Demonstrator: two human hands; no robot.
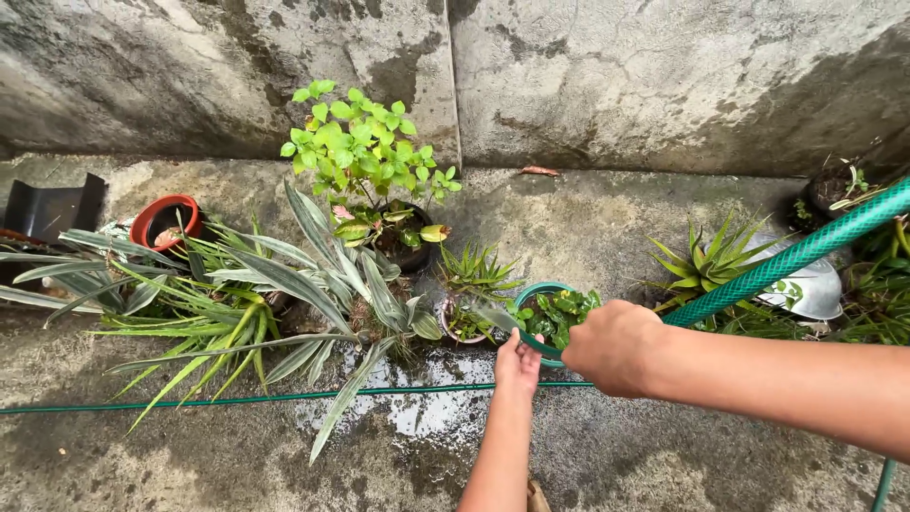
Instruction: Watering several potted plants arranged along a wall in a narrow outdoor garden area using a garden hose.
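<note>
Your left hand [517, 362] grips the near rim of the green pot [542, 292], which stands at 12 o'clock from it, just beyond the fingers. Your right hand [614, 347], fisted around the green hose [787, 261], sits at the pot's 4 o'clock; the hose's long axis runs toward 2 o'clock. Both hands are close; the left touches.

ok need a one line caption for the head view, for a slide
Left hand grips the rim of a green pot while the right hand holds a green hose over it.
</note>
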